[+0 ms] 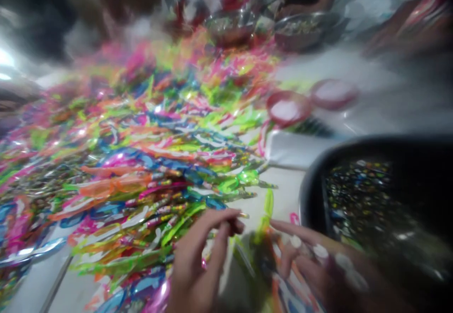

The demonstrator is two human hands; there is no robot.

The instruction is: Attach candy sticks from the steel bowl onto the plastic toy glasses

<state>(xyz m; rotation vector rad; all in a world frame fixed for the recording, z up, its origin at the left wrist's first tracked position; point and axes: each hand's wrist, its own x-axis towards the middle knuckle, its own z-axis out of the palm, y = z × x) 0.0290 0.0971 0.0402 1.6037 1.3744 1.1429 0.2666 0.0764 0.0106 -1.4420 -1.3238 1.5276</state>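
The picture is smeared by motion. My left hand (200, 261) is at the bottom centre, thumb and forefinger pinched on a small thin piece I cannot make out. My right hand (318, 261) lies just right of it, fingers curled round a green plastic toy (264, 226) in clear wrapping. Both hands hover over the near edge of a wide heap of bright plastic toys (141, 157) in pink, green, orange and blue that covers the white table (279, 200).
A black bowl (375, 162) of small coloured beads stands at the right beside my right hand. Two red lids (288, 108) lie behind it. Metal bowls (300, 30) and other people's arms (392, 30) are at the far edge.
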